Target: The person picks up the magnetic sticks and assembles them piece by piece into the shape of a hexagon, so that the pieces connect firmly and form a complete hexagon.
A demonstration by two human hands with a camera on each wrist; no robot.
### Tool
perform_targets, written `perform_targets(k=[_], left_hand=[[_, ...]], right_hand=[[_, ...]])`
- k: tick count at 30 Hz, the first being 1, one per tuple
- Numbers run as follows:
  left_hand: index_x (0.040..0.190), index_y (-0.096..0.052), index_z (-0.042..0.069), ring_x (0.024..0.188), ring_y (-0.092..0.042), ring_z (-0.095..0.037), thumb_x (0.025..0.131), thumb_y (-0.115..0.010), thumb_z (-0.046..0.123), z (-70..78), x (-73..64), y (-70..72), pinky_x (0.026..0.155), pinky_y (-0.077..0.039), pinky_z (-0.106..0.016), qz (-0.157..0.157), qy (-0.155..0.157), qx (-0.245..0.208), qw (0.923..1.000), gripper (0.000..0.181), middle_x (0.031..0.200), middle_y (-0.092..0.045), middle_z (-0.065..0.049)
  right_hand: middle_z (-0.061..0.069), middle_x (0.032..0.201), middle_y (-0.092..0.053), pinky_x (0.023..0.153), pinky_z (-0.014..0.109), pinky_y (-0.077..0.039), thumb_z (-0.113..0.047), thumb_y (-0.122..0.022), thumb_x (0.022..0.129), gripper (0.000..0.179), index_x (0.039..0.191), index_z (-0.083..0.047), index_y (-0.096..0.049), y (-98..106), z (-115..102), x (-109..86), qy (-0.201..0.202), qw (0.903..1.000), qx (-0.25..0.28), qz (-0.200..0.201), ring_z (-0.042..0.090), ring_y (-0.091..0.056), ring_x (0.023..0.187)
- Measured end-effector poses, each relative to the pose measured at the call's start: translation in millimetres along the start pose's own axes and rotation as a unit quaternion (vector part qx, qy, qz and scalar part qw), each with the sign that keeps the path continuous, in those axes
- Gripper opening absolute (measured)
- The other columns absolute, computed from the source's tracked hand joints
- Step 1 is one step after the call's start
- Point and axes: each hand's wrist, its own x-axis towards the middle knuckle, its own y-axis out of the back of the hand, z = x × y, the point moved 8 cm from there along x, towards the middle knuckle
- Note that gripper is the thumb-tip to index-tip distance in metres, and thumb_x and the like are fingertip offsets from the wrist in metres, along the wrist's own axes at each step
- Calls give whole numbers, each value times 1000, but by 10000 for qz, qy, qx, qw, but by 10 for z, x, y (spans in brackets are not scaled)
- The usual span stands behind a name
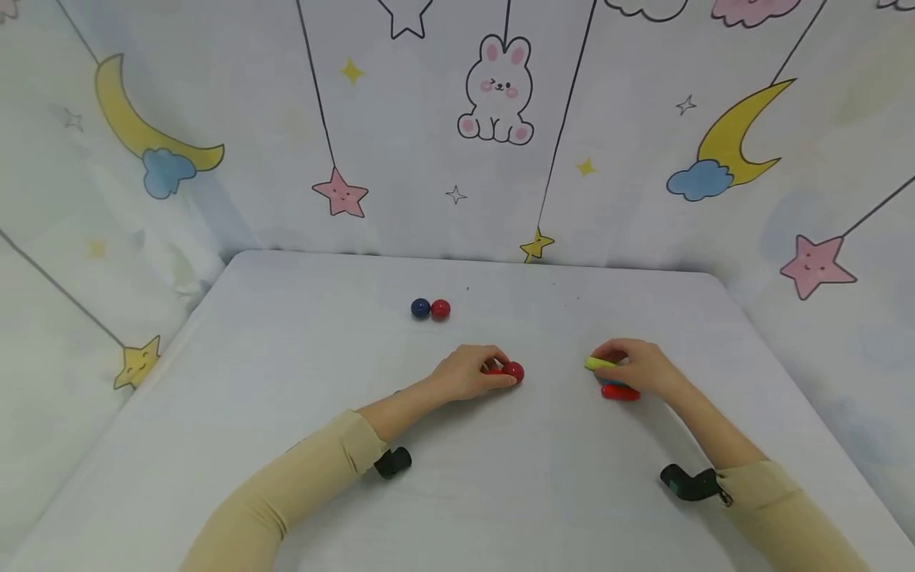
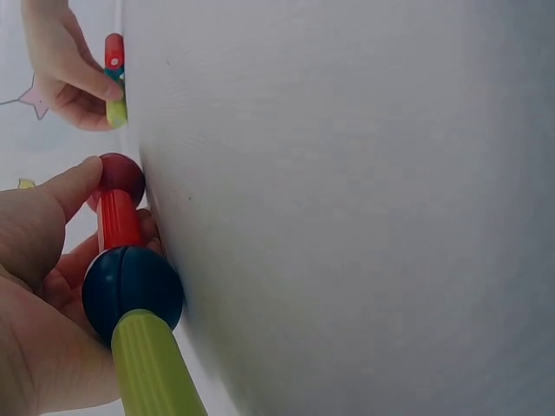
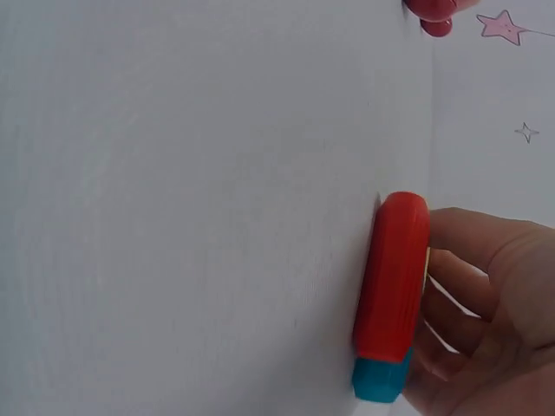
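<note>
Cartoon backdrop [image 1: 400,119] hung behind a white table [image 1: 322,318]. Both arms [image 1: 314,469] were stretched forward — right hand [image 1: 636,367] pinching a yellow-green rod [image 1: 597,363] beside a red rod [image 1: 620,392], left hand [image 1: 466,373] gripping a red ball [image 1: 514,371] mid-table. Way back, a blue ball [image 1: 420,308] touched another red one [image 1: 441,309].

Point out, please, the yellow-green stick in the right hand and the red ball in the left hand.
Yellow-green stick [image 1: 599,363]: head view, its visible end.
Red ball [image 2: 123,178]: left wrist view, its visible middle.
</note>
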Motion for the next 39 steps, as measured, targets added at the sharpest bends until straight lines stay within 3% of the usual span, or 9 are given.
perform_targets(k=[11, 17, 28, 35, 39], left_hand=[[115, -67, 16, 88, -56, -13, 91, -70, 33, -57, -34, 42, 73, -46, -26, -19, 5, -11, 10000, 30, 96, -65, 2], [113, -68, 16, 85, -56, -12, 90, -70, 33, -105, -44, 67, 72, -46, -25, 35, -43, -54, 10000, 28, 93, -65, 3], [112, -68, 14, 84, -57, -12, 90, -70, 33, -139, -80, 98, 70, -47, -25, 82, -86, -7, 9999, 29, 94, -65, 2], [118, -66, 9, 87, -57, -13, 89, -71, 36, -62, -59, 128, 72, -47, -25, 215, -204, 239, 9993, 39, 98, -65, 0], [113, -68, 8, 83, -57, -12, 88, -72, 33, -18, -41, 124, 68, -47, -24, 243, -208, 282, 9991, 36, 94, -65, 0]], right_hand=[[0, 100, -66, 81, 34, -52, -10, -73, 88, 20, 107, -8, -68, -366, -663, 164, 1244, 9907, 491, -263, 19, -60, 94], [0, 101, -67, 81, 33, -53, -9, -73, 87, 22, 108, -8, -68, -464, -935, 225, 1607, 9850, 507, -363, 18, -60, 93], [2, 102, -67, 81, 38, -54, -6, -74, 86, 23, 108, -5, -69, -545, -1070, 274, 1913, 9791, 558, -405, 20, -61, 93], [3, 103, -67, 83, 37, -54, -6, -74, 86, 24, 109, -5, -68, -604, -1069, 292, 1876, 9776, 825, -484, 21, -62, 95], [5, 104, -67, 84, 37, -54, -5, -73, 86, 24, 110, -5, -67, -646, -1090, 298, 1875, 9757, 986, -554, 22, -63, 96]])
